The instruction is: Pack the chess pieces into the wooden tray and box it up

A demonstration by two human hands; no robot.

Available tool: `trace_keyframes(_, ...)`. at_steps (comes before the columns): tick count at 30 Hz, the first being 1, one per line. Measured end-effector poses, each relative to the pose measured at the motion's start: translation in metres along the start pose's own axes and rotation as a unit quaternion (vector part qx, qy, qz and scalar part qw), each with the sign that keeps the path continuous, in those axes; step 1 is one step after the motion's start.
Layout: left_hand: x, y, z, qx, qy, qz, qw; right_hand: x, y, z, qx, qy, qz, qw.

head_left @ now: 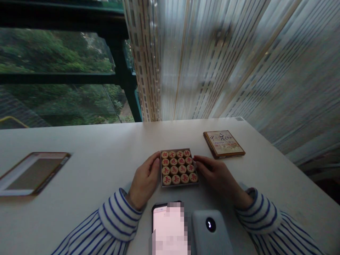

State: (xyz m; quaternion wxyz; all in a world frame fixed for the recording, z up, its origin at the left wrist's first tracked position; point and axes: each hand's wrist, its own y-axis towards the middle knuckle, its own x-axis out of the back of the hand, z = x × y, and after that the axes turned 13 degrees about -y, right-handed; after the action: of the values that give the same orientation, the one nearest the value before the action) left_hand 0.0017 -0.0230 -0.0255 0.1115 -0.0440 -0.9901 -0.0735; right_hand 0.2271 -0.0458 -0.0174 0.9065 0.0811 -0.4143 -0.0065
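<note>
A shallow square box (180, 186) of Chinese chess pieces lies on the white table in front of me. Its round wooden pieces (177, 170) sit in neat rows, with red characters facing up. My left hand (145, 179) grips the box's left side, the thumb along the edge and the other fingers partly hidden behind it. On the opposite side, the thumb and forefinger of my right hand (216, 175) close on the box's right edge near the far corner. Some of the right fingertips are hard to make out.
The box's printed lid (224, 142) lies to the far right. Close to me are a lit phone (170, 226), its screen blurred, and a white device (211, 235) with a small round display. A flat framed panel (34, 173) rests at the left. Curtain (191, 71) and window (58, 56) border the table (106, 141).
</note>
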Motion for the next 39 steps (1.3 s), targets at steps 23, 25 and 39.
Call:
trace_keyframes(23, 0.0002, 0.0000, 0.0020, 0.003, 0.004, 0.010, 1.000, -0.0006, -0.0062, 0.0036, 0.016, -0.024, 0.003, 1.000)
trace_keyframes(25, 0.0002, -0.0002, 0.0015, 0.001, 0.006, 0.011, 1.000, -0.0005, -0.0066, 0.0037, 0.012, -0.033, 0.003, 0.999)
trace_keyframes(39, -0.0010, 0.0001, 0.0003, 0.004, 0.002, 0.012, 1.000, -0.0009, -0.0081, 0.0038, 0.016, -0.045, -0.002, 0.999)
